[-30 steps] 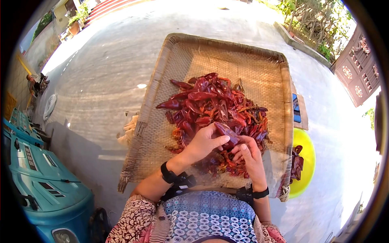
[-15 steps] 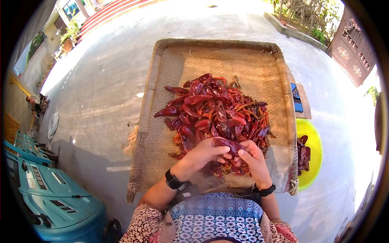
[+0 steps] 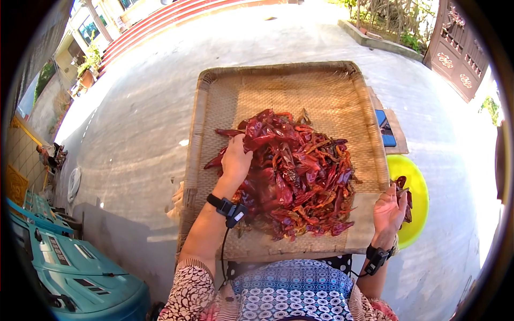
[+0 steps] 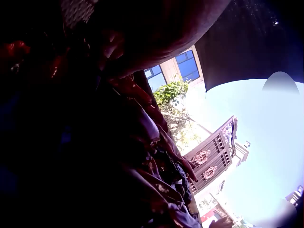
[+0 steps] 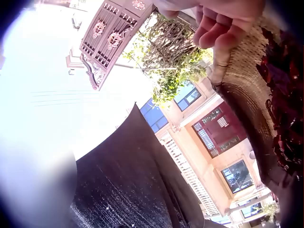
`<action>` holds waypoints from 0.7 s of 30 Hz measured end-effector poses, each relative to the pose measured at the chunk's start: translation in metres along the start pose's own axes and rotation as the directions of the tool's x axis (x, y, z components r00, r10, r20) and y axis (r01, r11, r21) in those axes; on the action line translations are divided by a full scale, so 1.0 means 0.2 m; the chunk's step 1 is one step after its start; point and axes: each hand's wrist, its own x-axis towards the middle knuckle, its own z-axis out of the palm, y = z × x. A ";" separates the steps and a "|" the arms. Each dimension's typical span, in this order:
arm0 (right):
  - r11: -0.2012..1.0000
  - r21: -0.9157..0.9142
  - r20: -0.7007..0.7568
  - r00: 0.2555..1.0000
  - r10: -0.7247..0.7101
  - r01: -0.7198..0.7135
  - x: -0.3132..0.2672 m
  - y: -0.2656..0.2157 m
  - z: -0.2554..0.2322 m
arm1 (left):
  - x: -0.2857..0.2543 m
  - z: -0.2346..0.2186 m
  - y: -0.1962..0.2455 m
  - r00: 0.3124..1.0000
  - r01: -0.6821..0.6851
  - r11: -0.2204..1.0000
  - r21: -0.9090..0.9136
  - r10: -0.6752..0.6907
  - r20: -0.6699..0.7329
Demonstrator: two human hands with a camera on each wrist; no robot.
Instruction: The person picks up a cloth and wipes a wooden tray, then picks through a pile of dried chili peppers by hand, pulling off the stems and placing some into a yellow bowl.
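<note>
Over red peppers (image 3: 316,176) is the left hand (image 3: 236,160), the teal vehicle's (image 3: 69,271) marking (image 3: 59,250) unreadable.

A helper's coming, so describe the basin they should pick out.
Find the big woven tray heaped with red peppers. Beside its right edge, nearer the person than the phone, is the basin. Unlike the tan tray, it's bright yellow and rounded.

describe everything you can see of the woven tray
The woven tray is roughly rectangular, tan and finely woven, apparently of split bamboo or straw, with a raised, thicker rim and rounded far corners. It lies open side up, unevenly lit. A heap of red peppers covers much of its middle and near part; whatever supports it underneath cannot be made out.
</note>
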 end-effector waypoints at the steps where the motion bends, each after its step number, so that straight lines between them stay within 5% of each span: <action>1: 1.000 -0.016 0.015 1.000 0.015 -0.015 -0.01 0.01 -0.01 | -0.01 -0.01 0.01 0.998 0.050 0.999 -0.012 -0.050 0.029; 3: 0.994 -0.105 0.017 0.999 0.042 -0.040 0.00 0.05 -0.01 | -0.04 -0.06 0.07 0.985 0.153 0.988 -0.031 -0.150 0.087; 6: 0.933 -0.352 -0.084 0.996 0.042 -0.069 -0.03 0.18 0.11 | -0.13 -0.18 0.18 0.998 0.001 0.997 -0.079 0.003 0.061; 10: 0.656 -0.755 0.102 0.984 0.146 -0.019 -0.08 0.40 0.29 | -0.28 -0.23 0.25 0.979 -0.009 0.884 -0.467 0.103 0.175; 13: 0.378 -0.926 0.122 0.939 0.323 -0.010 -0.12 0.52 0.41 | -0.40 -0.29 0.36 0.913 0.081 0.834 -0.546 0.158 0.376; 15: 0.280 -0.959 0.135 0.923 0.361 0.031 -0.14 0.59 0.42 | -0.47 -0.28 0.39 0.811 0.324 0.771 -0.548 0.072 0.580; 16: 0.286 -0.958 0.140 0.910 0.390 0.025 -0.14 0.60 0.41 | -0.48 -0.28 0.38 0.780 0.291 0.798 -0.527 0.120 0.613; 21: 0.252 -0.965 0.058 0.887 0.457 -0.067 -0.14 0.64 0.32 | -0.51 -0.27 0.35 0.628 0.598 0.480 -0.641 0.216 0.748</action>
